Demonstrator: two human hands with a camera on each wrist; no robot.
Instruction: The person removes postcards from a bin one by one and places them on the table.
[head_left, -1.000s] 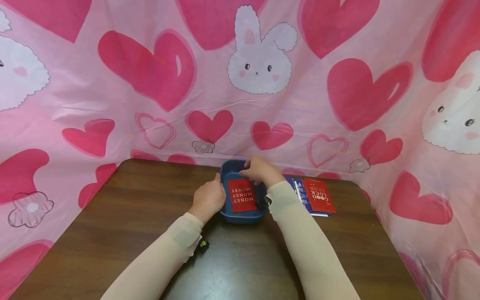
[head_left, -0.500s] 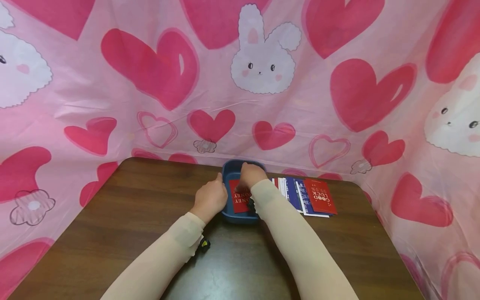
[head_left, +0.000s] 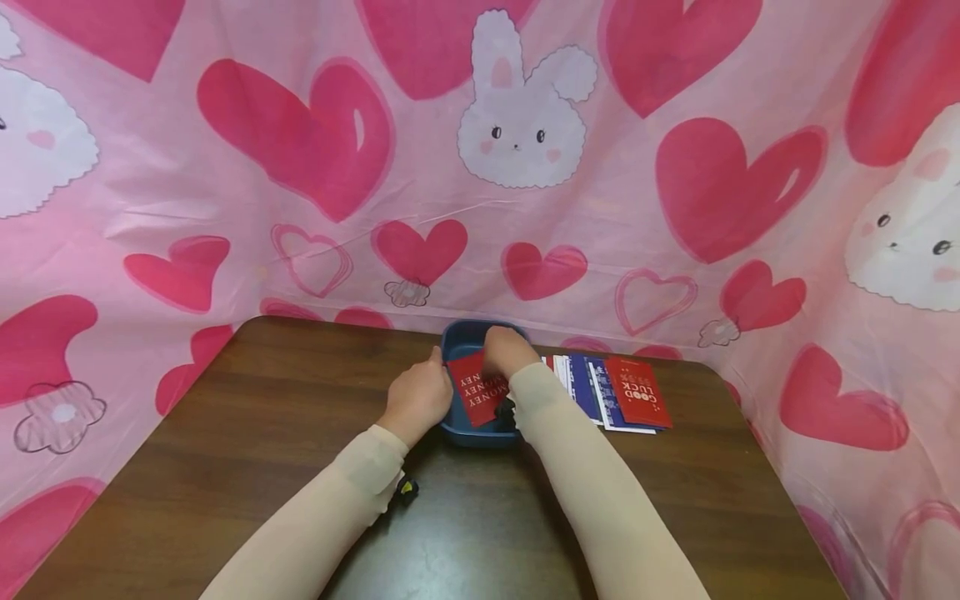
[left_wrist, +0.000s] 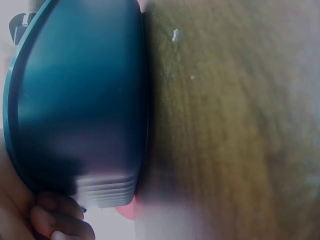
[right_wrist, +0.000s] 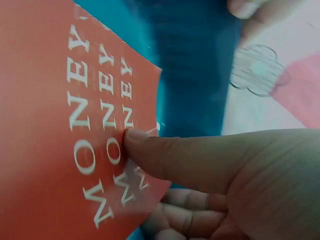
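A blue plastic bin (head_left: 474,437) stands near the back edge of the table. My left hand (head_left: 420,393) grips its left side, and in the left wrist view the curled fingers (left_wrist: 55,215) show at the bin's rim. Inside the bin is a red card (head_left: 471,393) printed MONEY in three rows. My right hand (head_left: 510,352) reaches in and pinches this card; the right wrist view shows its thumb on the printed face and the other fingers behind. The card tilts up inside the bin. Part of it is hidden under my right hand in the head view.
Right of the bin lies a fanned row of cards: a red GOOD LUCK card (head_left: 639,392) on top, blue cards (head_left: 583,388) and white edges beside it. A pink cloth (head_left: 337,250) with hearts and rabbits hangs behind the brown wooden table (head_left: 300,400).
My right hand has moved left and down over the MONEY card and taken hold of it. The card has turned and lifted slightly. My left hand stays at the bin's side.
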